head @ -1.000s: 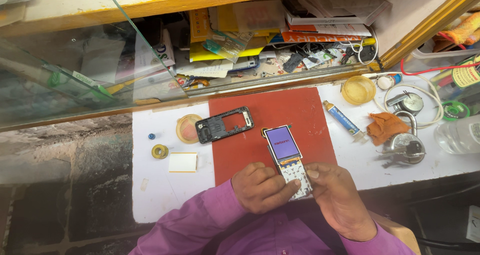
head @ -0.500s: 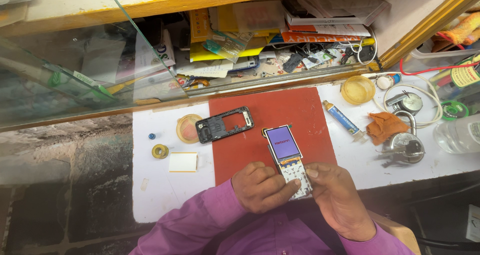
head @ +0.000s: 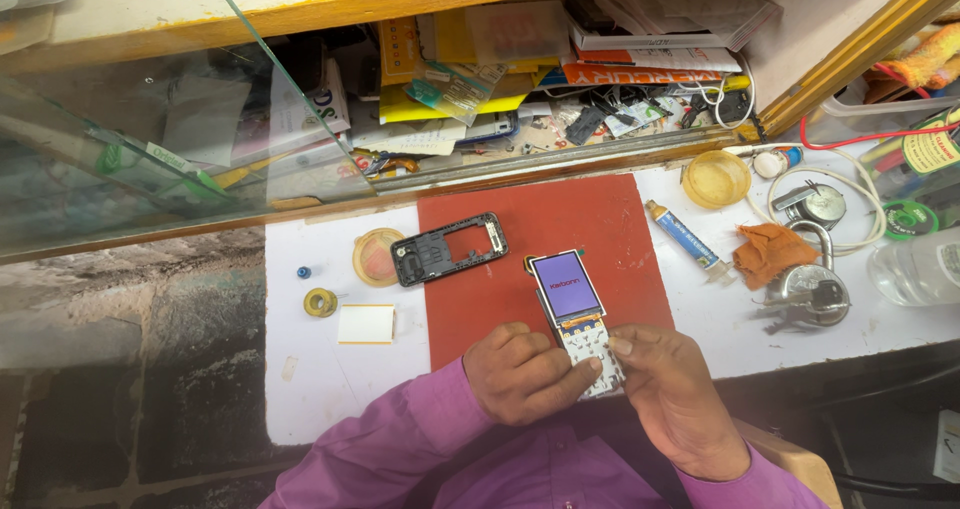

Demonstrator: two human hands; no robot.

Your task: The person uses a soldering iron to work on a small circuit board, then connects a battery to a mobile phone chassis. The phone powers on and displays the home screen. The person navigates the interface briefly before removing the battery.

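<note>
1. A bare phone board (head: 578,314) with its purple screen lit lies on the red mat (head: 540,219), near the mat's lower right edge.
2. The left hand (head: 520,371) and right hand (head: 672,389) pinch its white keypad end between their fingertips.
3. A black phone frame (head: 449,249) rests at the mat's upper left corner.
4. A blue tube (head: 683,235), orange cloth (head: 765,253) and padlock (head: 808,289) lie right of the mat on the white counter (head: 310,389).

White tabletop (head: 310,389) carries red mat (head: 560,219) at centre; yellow tape roll (head: 320,302) and white pad (head: 366,324) toward left edge; padlock (head: 812,294) toward right edge.
</note>
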